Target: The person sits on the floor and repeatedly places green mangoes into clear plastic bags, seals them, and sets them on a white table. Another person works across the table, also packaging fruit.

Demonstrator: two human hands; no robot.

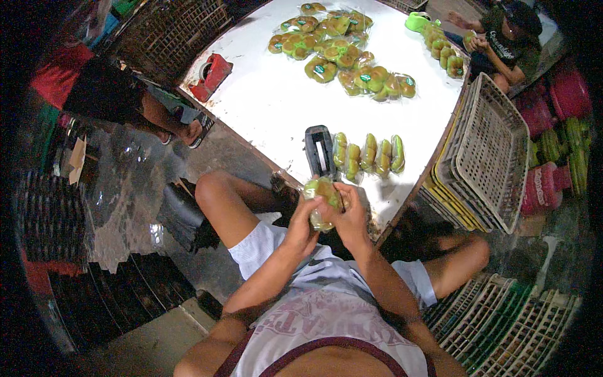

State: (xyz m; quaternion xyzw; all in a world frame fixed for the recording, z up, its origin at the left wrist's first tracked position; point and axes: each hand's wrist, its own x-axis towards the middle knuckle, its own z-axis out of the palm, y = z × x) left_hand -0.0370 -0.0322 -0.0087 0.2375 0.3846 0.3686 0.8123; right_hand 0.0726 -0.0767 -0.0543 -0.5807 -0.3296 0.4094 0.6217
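Between my two hands, just past the table's near edge, is a bread bun pack in clear plastic. My left hand grips its left side, with the thumb across the front. On the other side, my right hand has its fingers and thumb on the wrapping. Just beyond my hands lies a black tape dispenser, with a pale strip along its top. To its right, several long bagged buns lie side by side in a row on the white tabletop.
Ring-shaped bagged breads are heaped at the far side. A red tape dispenser sits at the left edge, a green one at the right. Stacked plastic crates stand right of the table. A person sits beyond; another person's legs show left.
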